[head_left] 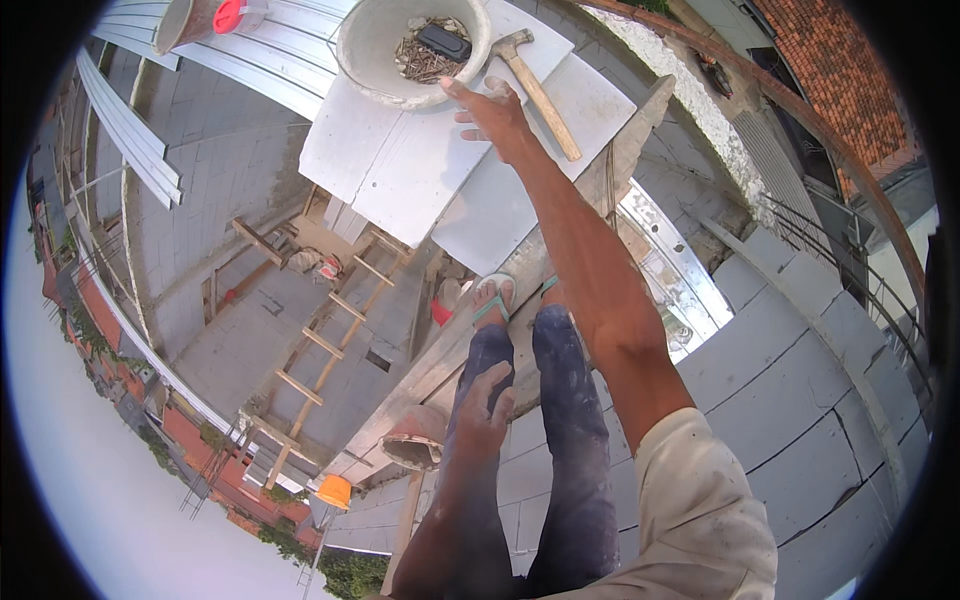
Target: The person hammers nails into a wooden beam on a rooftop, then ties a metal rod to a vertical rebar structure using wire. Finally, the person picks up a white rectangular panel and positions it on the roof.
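My right hand [490, 112] is stretched forward with its fingers apart and nothing in it. Its fingertips are close to the rim of a grey bucket [356, 58]; I cannot tell whether they touch. Inside the bucket lie a heap of rusty nails or similar thin pieces [412, 64] and a black rounded box-like object [443, 42]. Just right of the bucket, a hammer [541, 103] with a wooden handle rests on pale flat boards [380, 165]. My left hand [487, 408] hangs over my left knee, empty, with thumb and fingers parted.
I stand in sandals on a narrow wooden plank [400, 395] high above a room. A wooden ladder [345, 307] leans below on the left. Near the plank hang a dirty bucket [414, 436] and an orange bucket [334, 491]. Block walls [780, 370] rise at right.
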`<action>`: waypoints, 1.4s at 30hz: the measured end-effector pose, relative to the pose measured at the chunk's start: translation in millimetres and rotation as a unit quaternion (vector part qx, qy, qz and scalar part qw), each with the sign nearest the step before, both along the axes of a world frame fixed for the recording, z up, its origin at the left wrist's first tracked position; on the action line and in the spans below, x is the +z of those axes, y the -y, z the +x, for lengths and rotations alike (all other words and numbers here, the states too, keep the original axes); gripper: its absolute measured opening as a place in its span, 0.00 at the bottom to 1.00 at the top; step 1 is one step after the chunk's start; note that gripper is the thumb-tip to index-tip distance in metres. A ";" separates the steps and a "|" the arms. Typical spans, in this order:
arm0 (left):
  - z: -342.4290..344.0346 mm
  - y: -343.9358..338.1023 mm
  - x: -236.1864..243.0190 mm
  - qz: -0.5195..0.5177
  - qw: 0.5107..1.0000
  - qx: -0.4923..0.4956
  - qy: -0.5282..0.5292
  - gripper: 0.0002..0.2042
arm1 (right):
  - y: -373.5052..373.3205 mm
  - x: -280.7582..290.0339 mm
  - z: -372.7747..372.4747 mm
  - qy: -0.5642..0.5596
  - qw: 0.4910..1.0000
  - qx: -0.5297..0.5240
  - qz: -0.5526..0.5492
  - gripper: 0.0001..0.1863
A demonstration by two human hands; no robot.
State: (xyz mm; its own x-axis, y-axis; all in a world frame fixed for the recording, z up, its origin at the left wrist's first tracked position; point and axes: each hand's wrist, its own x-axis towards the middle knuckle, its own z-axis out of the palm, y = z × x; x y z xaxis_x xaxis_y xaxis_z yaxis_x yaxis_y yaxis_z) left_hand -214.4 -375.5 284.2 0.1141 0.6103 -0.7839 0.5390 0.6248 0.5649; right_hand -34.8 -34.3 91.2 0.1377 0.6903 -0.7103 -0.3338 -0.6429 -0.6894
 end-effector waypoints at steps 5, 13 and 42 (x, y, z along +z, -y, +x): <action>15.0 50.3 -37.1 -0.096 0.949 -0.275 -0.118 0.23 | -55.8 -44.1 -19.1 -0.070 0.996 -0.056 0.008 0.49; 10.4 66.1 -51.1 -0.048 0.990 -0.133 -0.026 0.25 | -11.7 -48.1 1.6 -0.062 0.987 -0.146 -0.014 0.34; -8.1 -27.3 -72.7 -0.154 0.987 -0.043 0.017 0.21 | 540.2 -186.8 176.8 -0.102 0.740 -0.646 -0.159 0.16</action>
